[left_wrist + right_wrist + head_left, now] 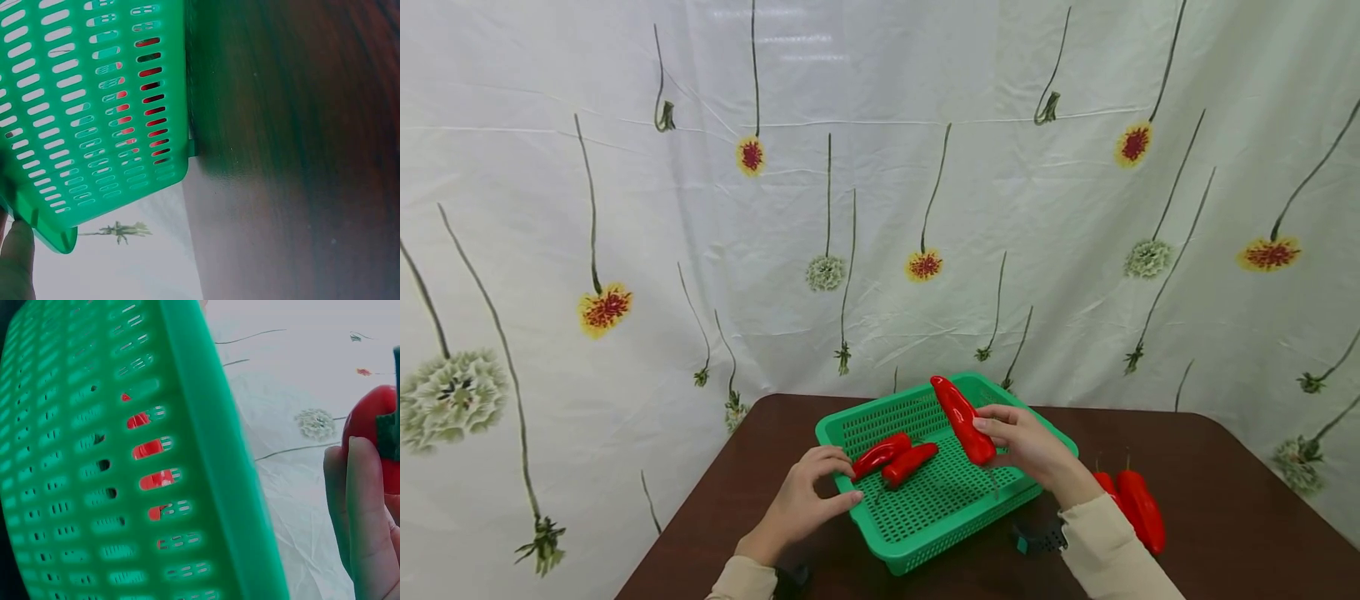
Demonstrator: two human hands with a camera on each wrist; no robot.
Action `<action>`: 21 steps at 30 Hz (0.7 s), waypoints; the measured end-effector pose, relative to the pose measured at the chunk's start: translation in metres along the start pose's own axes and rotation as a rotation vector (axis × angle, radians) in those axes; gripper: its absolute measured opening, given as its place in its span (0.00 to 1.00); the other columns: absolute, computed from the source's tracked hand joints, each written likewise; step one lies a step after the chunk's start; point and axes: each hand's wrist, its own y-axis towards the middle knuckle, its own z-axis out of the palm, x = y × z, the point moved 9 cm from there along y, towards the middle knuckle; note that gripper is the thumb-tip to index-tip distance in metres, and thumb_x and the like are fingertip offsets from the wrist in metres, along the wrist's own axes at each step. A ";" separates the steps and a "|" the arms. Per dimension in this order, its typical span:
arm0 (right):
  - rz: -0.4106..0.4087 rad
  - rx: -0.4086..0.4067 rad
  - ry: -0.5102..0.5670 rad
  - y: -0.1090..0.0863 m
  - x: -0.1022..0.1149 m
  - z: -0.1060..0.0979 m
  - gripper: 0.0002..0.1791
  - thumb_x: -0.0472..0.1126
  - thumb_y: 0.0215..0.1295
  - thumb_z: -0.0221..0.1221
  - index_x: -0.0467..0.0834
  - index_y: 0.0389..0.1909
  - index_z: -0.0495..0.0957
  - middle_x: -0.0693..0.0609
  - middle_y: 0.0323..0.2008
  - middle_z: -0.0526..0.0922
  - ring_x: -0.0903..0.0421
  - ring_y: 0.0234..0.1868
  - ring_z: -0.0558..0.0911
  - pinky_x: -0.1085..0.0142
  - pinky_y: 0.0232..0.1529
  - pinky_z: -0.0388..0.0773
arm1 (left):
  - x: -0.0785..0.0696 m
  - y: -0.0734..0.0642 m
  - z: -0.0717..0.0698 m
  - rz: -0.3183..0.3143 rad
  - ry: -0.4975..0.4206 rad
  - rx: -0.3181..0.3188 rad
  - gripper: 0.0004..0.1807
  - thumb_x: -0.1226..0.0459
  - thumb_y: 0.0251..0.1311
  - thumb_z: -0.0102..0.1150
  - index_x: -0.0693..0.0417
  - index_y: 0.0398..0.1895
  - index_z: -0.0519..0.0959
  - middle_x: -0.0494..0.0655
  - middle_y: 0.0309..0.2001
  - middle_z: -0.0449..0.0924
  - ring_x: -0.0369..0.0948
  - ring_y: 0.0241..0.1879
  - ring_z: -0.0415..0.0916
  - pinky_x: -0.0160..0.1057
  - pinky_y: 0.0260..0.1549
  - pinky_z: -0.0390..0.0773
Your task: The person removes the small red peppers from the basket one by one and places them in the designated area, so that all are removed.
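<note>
My right hand (pixel 1026 442) holds a long red pepper (pixel 961 418) above the green plastic basket (pixel 917 546), its tip slanting up to the left. In the right wrist view the fingers (pixel 365 512) press the pepper (pixel 369 415) near its green stem. Inside the basket, two red peppers (pixel 910 464) lie side by side at the left end. At the basket's left rim, my left hand (pixel 808 496) has its fingers bent over the edge and its thumb spread apart. The left wrist view shows one fingertip (pixel 19 250) against the rim's underside.
Right of the basket, red peppers (pixel 1141 504) lie on the dark brown table (pixel 700 500), partly hidden by the right sleeve. A dark strap with a teal piece (pixel 1037 540) shows below the right wrist. Behind the table hangs a white flower-print cloth (pixel 880 317).
</note>
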 end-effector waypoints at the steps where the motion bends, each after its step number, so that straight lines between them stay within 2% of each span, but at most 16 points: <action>1: 0.000 -0.002 0.004 -0.002 0.000 -0.001 0.30 0.48 0.75 0.55 0.30 0.66 0.63 0.45 0.56 0.77 0.52 0.47 0.83 0.55 0.48 0.85 | 0.000 0.000 0.000 -0.001 -0.002 0.000 0.08 0.56 0.56 0.73 0.36 0.37 0.84 0.39 0.51 0.81 0.45 0.58 0.74 0.55 0.56 0.78; 7: -0.004 -0.021 0.024 -0.010 -0.004 -0.006 0.29 0.47 0.76 0.54 0.31 0.66 0.64 0.49 0.53 0.77 0.53 0.47 0.82 0.54 0.49 0.85 | 0.000 0.000 0.001 0.000 -0.004 0.004 0.08 0.56 0.56 0.73 0.35 0.38 0.83 0.39 0.52 0.81 0.45 0.58 0.74 0.55 0.56 0.78; 13: -0.016 -0.033 0.050 -0.016 -0.004 -0.011 0.23 0.46 0.76 0.53 0.34 0.62 0.67 0.51 0.51 0.77 0.54 0.44 0.83 0.59 0.45 0.85 | -0.001 0.000 0.003 0.005 -0.012 0.007 0.08 0.56 0.57 0.73 0.36 0.38 0.84 0.39 0.51 0.81 0.45 0.57 0.74 0.54 0.55 0.79; 21: -0.013 -0.047 0.062 -0.019 -0.006 -0.019 0.24 0.46 0.76 0.53 0.33 0.63 0.66 0.51 0.50 0.77 0.55 0.43 0.83 0.59 0.45 0.86 | 0.000 0.001 0.001 0.003 -0.020 0.008 0.08 0.57 0.56 0.73 0.37 0.38 0.84 0.40 0.51 0.81 0.45 0.57 0.74 0.54 0.55 0.79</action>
